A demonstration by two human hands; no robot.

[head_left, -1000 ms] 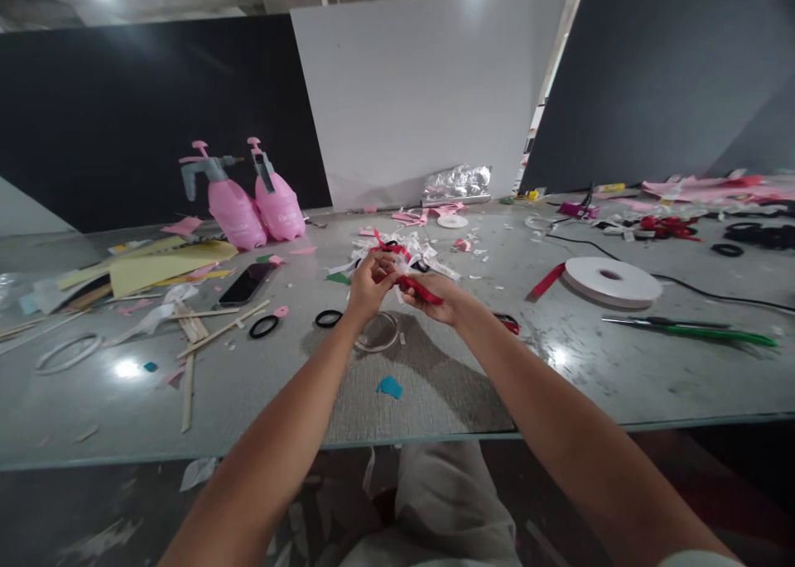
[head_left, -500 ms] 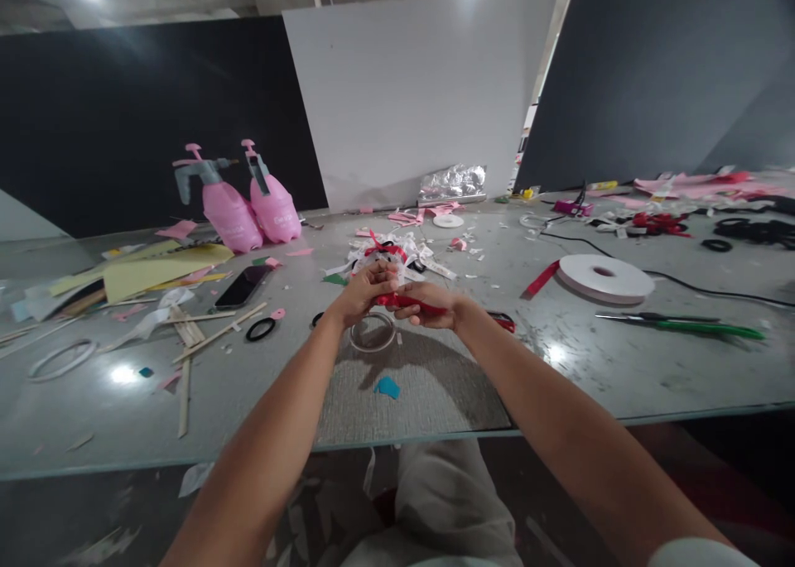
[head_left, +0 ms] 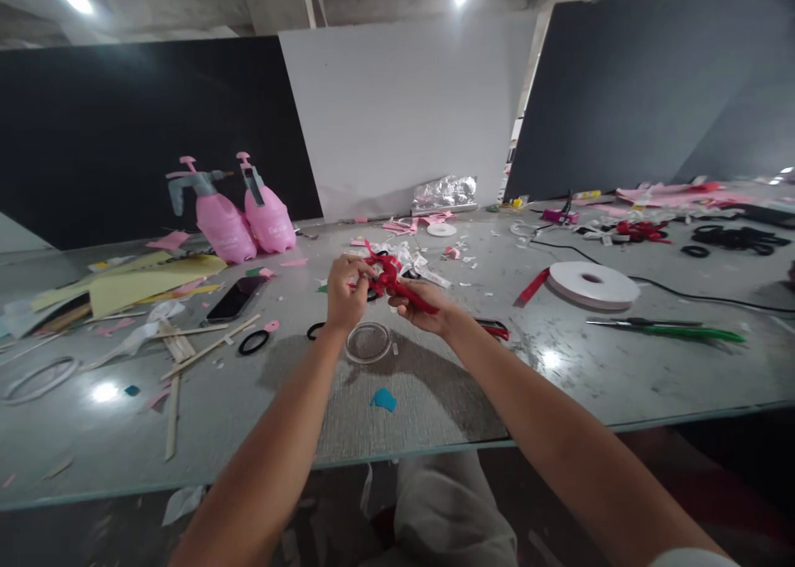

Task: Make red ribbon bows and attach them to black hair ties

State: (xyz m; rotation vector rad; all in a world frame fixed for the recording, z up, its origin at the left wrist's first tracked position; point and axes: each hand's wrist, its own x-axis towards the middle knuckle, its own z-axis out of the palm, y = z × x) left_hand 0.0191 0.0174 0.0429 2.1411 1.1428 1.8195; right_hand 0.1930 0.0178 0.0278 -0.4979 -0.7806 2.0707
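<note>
Between my hands, raised over the table, is a looped red ribbon bow (head_left: 390, 274). My left hand (head_left: 348, 292) pinches its left side with thumb and fingers. From the right, my right hand (head_left: 422, 305) grips the ribbon, and a red tail lies across its fingers. Just below my hands a clear ring-shaped roll (head_left: 368, 343) lies flat on the table. A pile of white ribbon scraps (head_left: 413, 261) lies behind the bow, partly hidden by it. Nearer the table's front edge is a blue scrap (head_left: 383, 399).
At the right lie a white ribbon spool (head_left: 593, 290) with a red end and green-handled scissors (head_left: 667, 329). To the left are a phone (head_left: 236, 299), wooden sticks (head_left: 208, 348), a black ring (head_left: 254, 342) and pink spray bottles (head_left: 224, 228). A foil piece (head_left: 444, 193) sits by the back panel.
My hands have moved slightly apart, and the bow's red loops now show between them. My left hand has turned more upright. The whole view has shifted a little.
</note>
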